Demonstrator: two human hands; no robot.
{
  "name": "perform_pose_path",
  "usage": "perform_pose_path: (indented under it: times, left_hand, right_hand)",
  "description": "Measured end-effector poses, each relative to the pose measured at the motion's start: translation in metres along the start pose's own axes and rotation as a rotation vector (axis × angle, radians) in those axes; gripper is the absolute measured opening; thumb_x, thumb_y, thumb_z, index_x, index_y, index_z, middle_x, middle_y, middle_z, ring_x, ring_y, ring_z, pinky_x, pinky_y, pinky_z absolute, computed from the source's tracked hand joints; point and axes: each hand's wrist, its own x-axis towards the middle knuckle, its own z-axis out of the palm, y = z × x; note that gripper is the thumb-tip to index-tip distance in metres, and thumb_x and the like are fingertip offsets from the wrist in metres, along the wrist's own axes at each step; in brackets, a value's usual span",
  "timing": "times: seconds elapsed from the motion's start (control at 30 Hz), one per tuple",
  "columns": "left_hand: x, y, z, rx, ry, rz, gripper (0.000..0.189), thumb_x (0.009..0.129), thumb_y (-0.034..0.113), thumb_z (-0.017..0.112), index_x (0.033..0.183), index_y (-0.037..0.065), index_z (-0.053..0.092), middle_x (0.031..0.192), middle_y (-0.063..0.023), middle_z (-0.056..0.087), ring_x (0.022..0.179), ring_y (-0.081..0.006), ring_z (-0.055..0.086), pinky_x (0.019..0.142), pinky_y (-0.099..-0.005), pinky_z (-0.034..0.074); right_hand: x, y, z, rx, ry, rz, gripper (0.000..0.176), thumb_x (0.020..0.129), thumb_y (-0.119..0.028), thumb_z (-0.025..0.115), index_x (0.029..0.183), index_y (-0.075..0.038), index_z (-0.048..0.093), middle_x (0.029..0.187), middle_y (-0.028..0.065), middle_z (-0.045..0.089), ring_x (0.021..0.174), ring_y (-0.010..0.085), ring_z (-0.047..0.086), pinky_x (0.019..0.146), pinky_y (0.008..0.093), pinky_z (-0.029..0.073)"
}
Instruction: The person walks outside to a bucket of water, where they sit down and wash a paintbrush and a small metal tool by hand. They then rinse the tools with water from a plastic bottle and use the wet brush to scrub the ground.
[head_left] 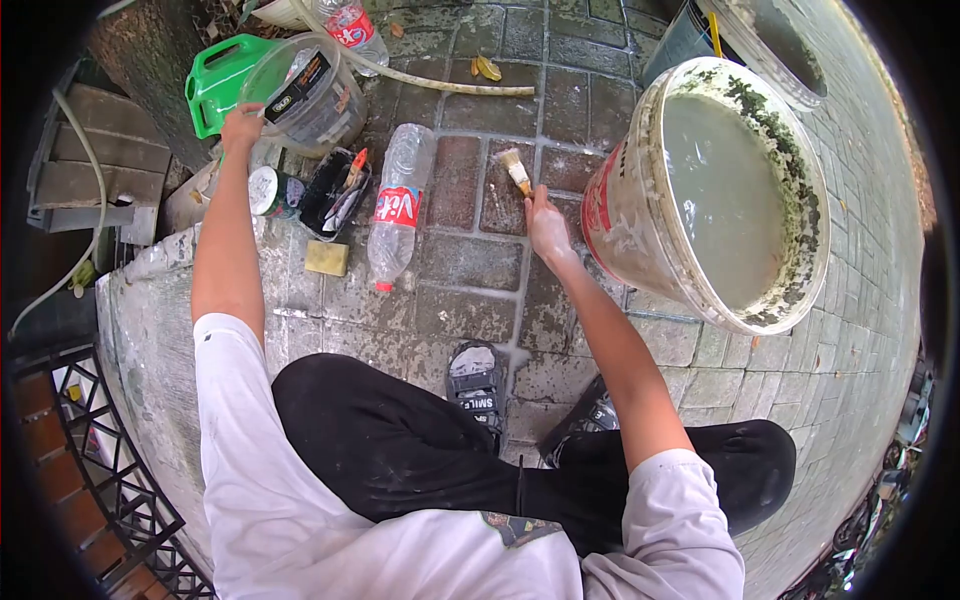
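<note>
My right hand (548,225) is closed around the handle of a paintbrush (515,170), its pale bristles pointing away from me just above or on the paving. At the far left, my left hand (243,130) grips the near left side of a clear plastic tub (325,125) with a black label; some of its fingers are hidden. Behind that hand lies a green plastic jug (225,80). Close by are a white-lidded jar (264,190), a black container (333,200) holding an orange-handled tool, and a yellow sponge (327,258).
A large bucket (745,200) of cloudy water stands right of my right hand, with another bucket (770,50) behind. An empty plastic bottle (400,210) lies on the brick paving (465,260). A hose (450,85) crosses the far side. A second bottle (355,35) lies beyond.
</note>
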Motion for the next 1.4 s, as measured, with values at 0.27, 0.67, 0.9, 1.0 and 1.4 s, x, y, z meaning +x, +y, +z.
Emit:
perform_pose_path:
  times: [0.27,0.67,0.9,1.0,1.4]
  left_hand:
    - [0.004,0.002,0.002,0.048,-0.068,0.09,0.039,0.074,0.013,0.057,0.111,0.017,0.066,0.101,-0.0104,0.068,0.094,-0.0259,0.065,0.084,-0.036,0.049]
    - [0.005,-0.019,0.013,-0.047,-0.03,0.201,0.044,0.07,0.007,0.057,0.112,0.015,0.065,0.104,-0.0105,0.068,0.098,-0.025,0.064,0.087,-0.0354,0.048]
    - [-0.03,0.004,-0.001,-0.13,0.232,0.119,0.038,0.077,0.013,0.055,0.115,0.014,0.064,0.116,-0.0151,0.062,0.1,-0.0291,0.062,0.088,-0.0385,0.047]
    - [-0.053,0.034,-0.037,-0.234,0.506,0.05,0.035,0.081,0.017,0.056,0.115,0.013,0.063,0.117,-0.0159,0.06,0.098,-0.0291,0.062,0.087,-0.0378,0.047]
    - [-0.373,0.217,-0.224,-0.352,-0.877,1.222,0.04,0.084,0.029,0.062,0.118,0.008,0.058,0.111,-0.0117,0.059,0.098,-0.0274,0.059,0.087,-0.0381,0.046]
  right_hand:
    - [-0.013,-0.004,0.004,-0.181,-0.099,0.059,0.031,0.098,-0.032,0.034,0.117,-0.008,0.037,0.09,0.0219,0.063,0.078,0.0431,0.062,0.067,0.0545,0.048]
    - [0.007,-0.014,0.011,-0.092,-0.123,0.049,0.026,0.098,-0.027,0.033,0.116,-0.01,0.036,0.087,0.0246,0.063,0.078,0.0448,0.061,0.067,0.0548,0.048]
    - [-0.05,-0.006,0.011,-0.162,-0.148,0.076,0.023,0.096,-0.024,0.036,0.114,-0.011,0.039,0.088,0.0229,0.063,0.079,0.0434,0.062,0.068,0.0528,0.049]
    - [-0.053,-0.014,0.002,-0.032,-0.053,0.055,0.022,0.097,-0.023,0.036,0.113,-0.01,0.039,0.086,0.0229,0.063,0.077,0.0437,0.061,0.067,0.0528,0.049]
    - [-0.009,-0.007,0.003,-0.275,-0.202,-0.01,0.027,0.095,-0.016,0.036,0.121,-0.008,0.035,0.087,0.0214,0.064,0.077,0.0409,0.064,0.064,0.0484,0.052]
